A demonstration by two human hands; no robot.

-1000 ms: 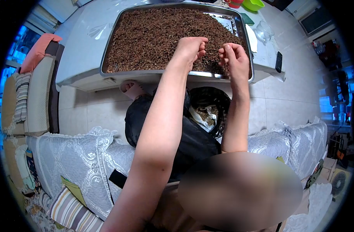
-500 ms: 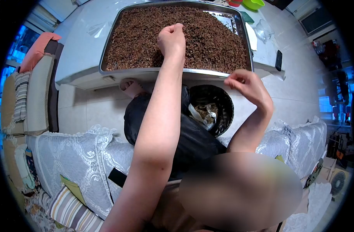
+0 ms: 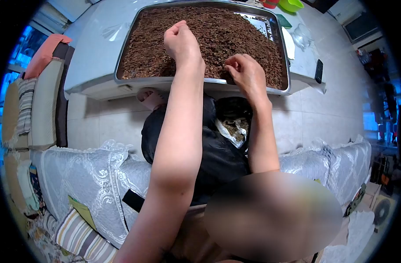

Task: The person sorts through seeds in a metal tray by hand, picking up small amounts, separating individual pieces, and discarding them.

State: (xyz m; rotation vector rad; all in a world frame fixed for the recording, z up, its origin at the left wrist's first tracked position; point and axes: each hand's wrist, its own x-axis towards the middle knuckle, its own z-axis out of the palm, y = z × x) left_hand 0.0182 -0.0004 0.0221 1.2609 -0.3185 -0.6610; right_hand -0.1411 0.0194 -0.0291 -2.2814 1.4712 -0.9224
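- Left hand [image 3: 181, 41]: shifted slightly left vs the earlier frame, over the brown granules [image 3: 154, 41]. Fingers curled together; can't tell if pinching any.
- Right hand [image 3: 248, 75]: was off the tray's near right corner, now over its near edge. Thumb and index bent close; contact unclear.
- Granules: in metal tray [image 3: 164, 80] on table [image 3: 93, 52], thin at far right corner.
- Bin [image 3: 231, 104]: below near edge, now partly hidden by right arm [image 3: 262, 131].
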